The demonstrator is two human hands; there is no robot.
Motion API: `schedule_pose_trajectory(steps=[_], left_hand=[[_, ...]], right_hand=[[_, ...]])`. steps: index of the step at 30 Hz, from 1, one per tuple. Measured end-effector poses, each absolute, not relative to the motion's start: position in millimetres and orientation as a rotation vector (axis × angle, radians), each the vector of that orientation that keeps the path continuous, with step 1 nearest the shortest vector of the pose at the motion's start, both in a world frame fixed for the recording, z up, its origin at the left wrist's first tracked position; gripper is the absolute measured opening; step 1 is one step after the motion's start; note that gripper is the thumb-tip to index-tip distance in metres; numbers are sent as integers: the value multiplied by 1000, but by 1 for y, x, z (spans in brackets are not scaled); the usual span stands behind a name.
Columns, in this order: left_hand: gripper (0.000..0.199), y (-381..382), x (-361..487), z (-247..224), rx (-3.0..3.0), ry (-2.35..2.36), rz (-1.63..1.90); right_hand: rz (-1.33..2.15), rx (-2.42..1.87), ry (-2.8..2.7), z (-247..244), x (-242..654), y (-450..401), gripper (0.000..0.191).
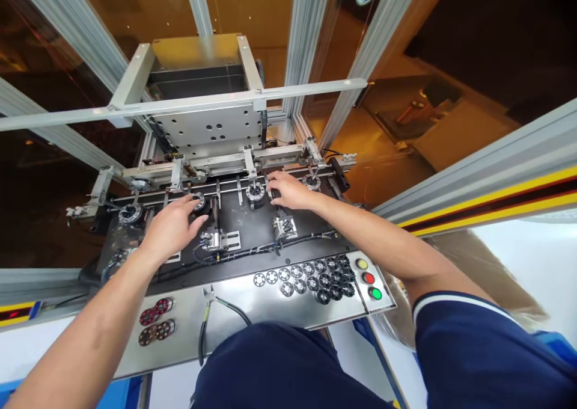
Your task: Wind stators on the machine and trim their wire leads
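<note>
My left hand (171,227) reaches over the black machine bed (241,225). Its thumb stands apart from the fingers, and the fingertips are at a round slotted part (198,202) in a holder; I cannot tell whether they touch it. My right hand (291,190) has its fingers apart beside a narrow upright fixture, between a second round part (255,192) and a third one (311,182). No held object shows in either hand. Another round part (130,214) sits in a holder left of my left hand.
A steel ledge (265,310) runs along the front. On it lie cutting pliers (210,313), red round parts (155,311), copper-coloured ones (156,332) and several black-and-silver rings (312,284). Yellow, red and green buttons (368,278) are at right. A metal bar (189,103) crosses above the bed.
</note>
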State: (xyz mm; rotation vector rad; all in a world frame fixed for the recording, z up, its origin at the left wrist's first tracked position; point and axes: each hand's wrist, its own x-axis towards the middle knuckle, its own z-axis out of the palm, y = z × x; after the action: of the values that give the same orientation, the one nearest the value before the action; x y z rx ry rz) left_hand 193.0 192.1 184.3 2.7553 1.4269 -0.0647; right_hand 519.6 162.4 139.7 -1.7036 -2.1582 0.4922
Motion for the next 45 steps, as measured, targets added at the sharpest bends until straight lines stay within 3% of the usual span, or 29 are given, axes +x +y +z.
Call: schedule_pose_trajectory(steps=[6,12,23,29,37,45], left_hand=[[55,190,252,191,2826,1177,-174],[76,199,296,166,2818,947,-436],[84,200,312,161,2833,909,-584],[87,201,310,160,2832,902,-593],[86,205,308,157,2824,895,-570],[81,202,310,155,2824,917,-525]], right_hand=[[514,-1691,-2180,132,509,166,8],[712,-1922,-2127,137,514,197,25],[1392,-2216,-1913,139,510,258,30],[1583,-2272,-1659,127,512,266,32],[1558,-2283,-1471,122,511,264,32],[1196,-2138,-1423,142,520,237,29]])
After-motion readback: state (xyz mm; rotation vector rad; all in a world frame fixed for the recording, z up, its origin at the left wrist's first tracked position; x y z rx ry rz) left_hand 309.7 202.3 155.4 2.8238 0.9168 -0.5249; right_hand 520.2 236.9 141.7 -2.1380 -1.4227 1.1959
